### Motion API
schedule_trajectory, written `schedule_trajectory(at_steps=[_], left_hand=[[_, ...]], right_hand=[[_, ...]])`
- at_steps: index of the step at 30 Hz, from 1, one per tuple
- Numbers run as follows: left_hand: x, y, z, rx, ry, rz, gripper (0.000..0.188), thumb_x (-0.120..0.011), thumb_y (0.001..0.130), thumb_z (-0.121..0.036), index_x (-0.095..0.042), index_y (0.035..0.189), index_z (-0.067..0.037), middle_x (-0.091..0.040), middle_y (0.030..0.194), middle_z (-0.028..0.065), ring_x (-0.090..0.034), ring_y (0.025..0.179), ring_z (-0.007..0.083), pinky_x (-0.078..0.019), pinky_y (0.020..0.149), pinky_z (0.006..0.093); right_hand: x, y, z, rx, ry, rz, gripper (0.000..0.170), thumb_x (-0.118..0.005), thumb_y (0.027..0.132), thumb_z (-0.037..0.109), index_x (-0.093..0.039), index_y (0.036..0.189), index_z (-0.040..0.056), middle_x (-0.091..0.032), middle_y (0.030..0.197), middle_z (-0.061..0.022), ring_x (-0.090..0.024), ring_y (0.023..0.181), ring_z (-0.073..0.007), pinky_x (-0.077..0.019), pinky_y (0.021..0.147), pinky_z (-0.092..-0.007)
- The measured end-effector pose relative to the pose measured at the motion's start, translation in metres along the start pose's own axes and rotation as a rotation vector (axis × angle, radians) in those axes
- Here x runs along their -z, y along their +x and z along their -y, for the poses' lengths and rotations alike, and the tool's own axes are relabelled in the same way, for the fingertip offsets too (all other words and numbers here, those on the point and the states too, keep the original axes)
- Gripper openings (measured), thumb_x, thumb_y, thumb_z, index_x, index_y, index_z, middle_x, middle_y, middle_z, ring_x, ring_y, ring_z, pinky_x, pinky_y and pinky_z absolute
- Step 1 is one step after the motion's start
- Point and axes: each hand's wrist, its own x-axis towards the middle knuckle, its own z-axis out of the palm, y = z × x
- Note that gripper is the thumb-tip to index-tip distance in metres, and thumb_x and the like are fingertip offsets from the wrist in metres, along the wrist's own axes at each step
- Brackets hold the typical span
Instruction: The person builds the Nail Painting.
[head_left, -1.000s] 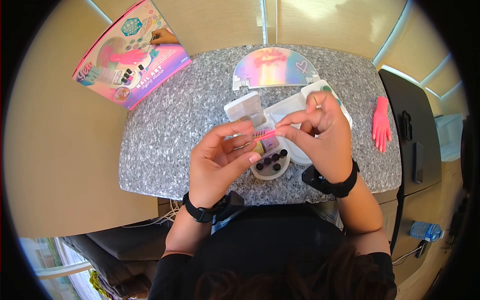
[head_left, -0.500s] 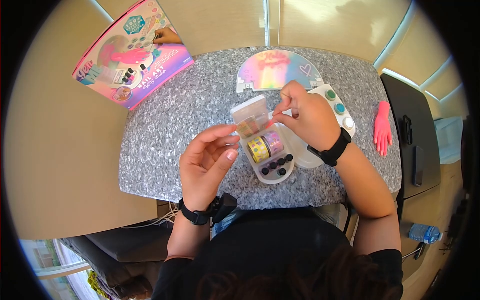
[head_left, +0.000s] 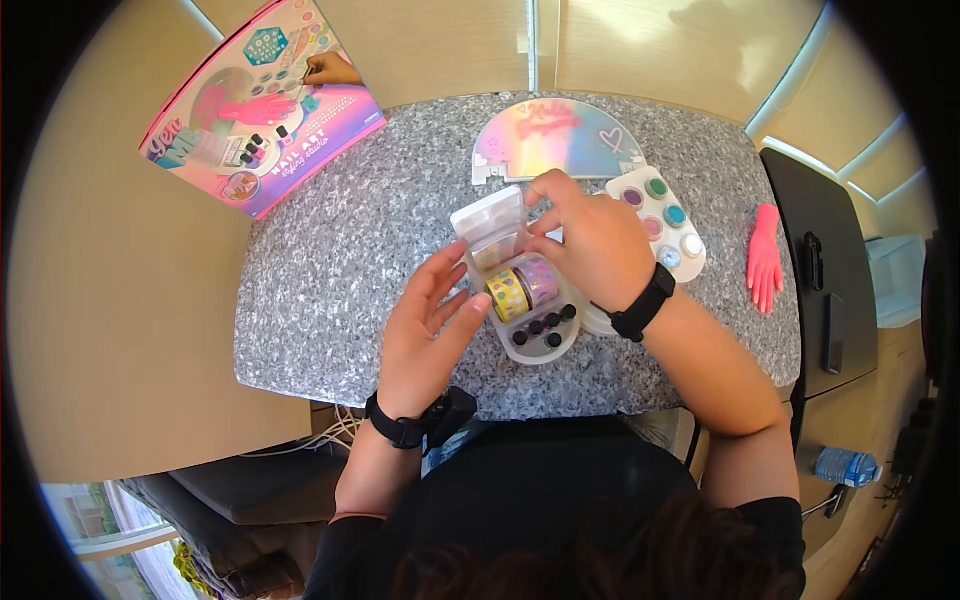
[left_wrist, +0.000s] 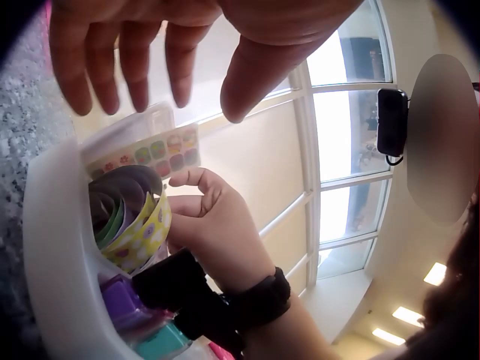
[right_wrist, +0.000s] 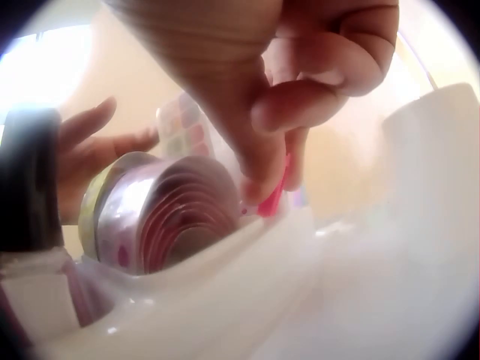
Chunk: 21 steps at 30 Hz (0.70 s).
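My right hand (head_left: pixel 605 245) is over the back of a white case (head_left: pixel 543 355). Between its thumb and finger it pinches a small, thin pink piece (right_wrist: pixel 274 199), down near the case wall; its exact kind does not show. Beside the case's raised clear lid (head_left: pixel 488 215) is my left hand (head_left: pixel 425 320), fingers extended and holding nothing. Inside the case stand a yellow patterned roll (head_left: pixel 507 294) and a purple patterned roll (head_left: pixel 541 280). Several black-capped bottles (head_left: pixel 553 320) fill its front. A sticker sheet (left_wrist: pixel 142 156) leans behind the rolls.
To the right lies a white palette (head_left: pixel 690 268) of several coloured pots, then a pink model hand (head_left: pixel 764 262). A shiny half-round panel (head_left: pixel 560 145) lies at the back. The nail art box (head_left: pixel 262 115) stands at the back left on the speckled table (head_left: pixel 330 300).
My right hand has carried the pink piece away from the left hand, down to the back of the case. The left hand has come nearer to the raised lid.
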Motion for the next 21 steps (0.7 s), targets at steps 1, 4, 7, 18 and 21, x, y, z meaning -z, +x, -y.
schedule_trajectory(at_steps=[1, 4, 7, 18, 21], left_hand=[[-0.001, -0.001, 0.001, 0.046, -0.013, 0.023, 0.058, -0.074, 0.106, -0.008, -0.05, 0.159, -0.002, -0.054, 0.163, 0.0163, -0.049, 0.156, 0.0317, -0.0437, 0.125, 0.0459], [-0.001, 0.0, 0.01, 0.055, -0.117, 0.01, 0.061, -0.071, 0.108, -0.009, -0.046, 0.162, -0.001, -0.048, 0.168, 0.0199, -0.044, 0.159, 0.0334, -0.0419, 0.127, 0.0472], [0.003, 0.002, 0.01, 0.076, -0.124, 0.03, 0.06, -0.07, 0.108, -0.009, -0.045, 0.162, -0.001, -0.047, 0.168, 0.0221, -0.044, 0.16, 0.0334, -0.0411, 0.128, 0.0474], [0.047, 0.094, -0.005, 0.165, 0.143, 0.167, 0.074, -0.063, 0.111, -0.051, -0.042, 0.166, -0.005, -0.056, 0.161, 0.0192, -0.059, 0.145, 0.0295, -0.0472, 0.12, 0.044], [0.045, 0.137, 0.004, 0.3, 0.096, 0.168, 0.074, -0.064, 0.111, -0.051, -0.044, 0.165, -0.005, -0.057, 0.159, 0.0196, -0.06, 0.144, 0.0277, -0.0476, 0.12, 0.0432]], right_hand=[[-0.003, 0.0, 0.0, -0.001, -0.001, 0.0, 0.044, -0.087, 0.088, 0.015, -0.06, 0.123, 0.0131, -0.082, 0.086, -0.0027, -0.079, 0.083, -0.0308, -0.0578, 0.07, -0.0422], [-0.007, 0.001, 0.002, -0.033, -0.036, -0.013, 0.042, -0.086, 0.089, 0.015, -0.07, 0.127, 0.0115, -0.084, 0.101, -0.0031, -0.078, 0.086, -0.0309, -0.0589, 0.075, -0.0438], [-0.004, 0.001, 0.001, -0.117, -0.018, 0.01, 0.033, -0.085, 0.089, 0.015, -0.08, 0.121, 0.0094, -0.08, 0.126, -0.0061, -0.078, 0.088, -0.0308, -0.06, 0.079, -0.0434], [0.092, 0.04, -0.164, -0.294, 0.377, -0.132, 0.052, -0.079, 0.104, 0.036, -0.07, 0.141, 0.0004, -0.077, 0.135, -0.0157, -0.075, 0.118, -0.0224, -0.0603, 0.101, -0.0372], [0.104, 0.043, -0.173, -0.772, 0.459, 0.037, 0.06, -0.078, 0.104, 0.042, -0.067, 0.142, -0.0034, -0.071, 0.143, -0.022, -0.07, 0.13, -0.0285, -0.0584, 0.11, -0.0407]])
